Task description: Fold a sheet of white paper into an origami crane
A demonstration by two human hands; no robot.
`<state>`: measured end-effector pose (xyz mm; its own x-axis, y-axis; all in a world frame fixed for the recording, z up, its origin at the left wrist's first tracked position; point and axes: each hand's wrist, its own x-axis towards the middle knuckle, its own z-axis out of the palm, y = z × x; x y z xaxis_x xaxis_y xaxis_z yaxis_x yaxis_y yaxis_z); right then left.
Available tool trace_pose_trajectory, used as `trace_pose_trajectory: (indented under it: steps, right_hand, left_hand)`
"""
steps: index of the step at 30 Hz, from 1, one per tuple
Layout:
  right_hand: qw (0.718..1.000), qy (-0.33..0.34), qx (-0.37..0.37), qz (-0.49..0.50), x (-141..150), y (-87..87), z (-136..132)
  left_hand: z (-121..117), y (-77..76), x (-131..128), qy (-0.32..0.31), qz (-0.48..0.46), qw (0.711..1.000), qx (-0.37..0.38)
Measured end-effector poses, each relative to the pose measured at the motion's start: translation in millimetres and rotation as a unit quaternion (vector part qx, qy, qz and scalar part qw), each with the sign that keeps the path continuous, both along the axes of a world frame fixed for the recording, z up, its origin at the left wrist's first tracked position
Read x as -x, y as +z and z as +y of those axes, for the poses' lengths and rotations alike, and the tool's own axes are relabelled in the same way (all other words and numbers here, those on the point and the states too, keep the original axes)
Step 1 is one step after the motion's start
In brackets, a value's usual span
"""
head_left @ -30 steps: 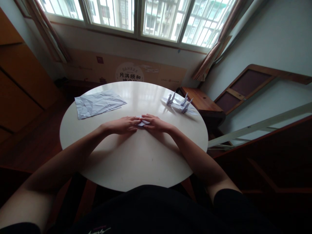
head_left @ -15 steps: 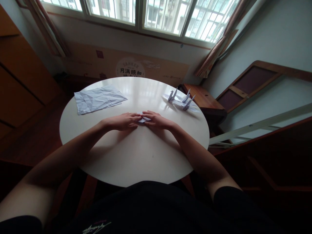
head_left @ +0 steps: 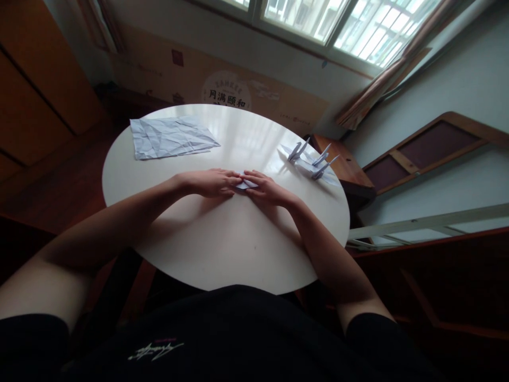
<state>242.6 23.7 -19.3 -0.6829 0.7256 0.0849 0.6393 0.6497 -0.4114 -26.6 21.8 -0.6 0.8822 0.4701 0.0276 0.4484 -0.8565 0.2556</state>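
A small folded piece of white paper lies near the middle of the round white table. My left hand rests palm down on its left side, fingertips pressing the paper. My right hand presses on it from the right, fingers close together. Most of the paper is hidden under the fingers.
Creased white sheets lie at the table's far left. Several folded paper cranes stand at the far right edge. Beyond are a cardboard panel with print under the window, a wooden cabinet at the left, and a wooden frame on the right.
Both hands stay on the folded paper with little movement. The camera has tilted and swung, so the table and window appear shifted and rotated.
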Motion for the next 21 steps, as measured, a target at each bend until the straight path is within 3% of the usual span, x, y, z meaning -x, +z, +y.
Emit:
trace_pose_trajectory:
  steps: [21]
  right_hand:
    - [1.0, -0.005, -0.011, -0.017, 5.2, 0.4, -1.8]
  left_hand:
    - [-1.7, 2.1, 3.8, 0.005, 0.019, 0.999, -0.025]
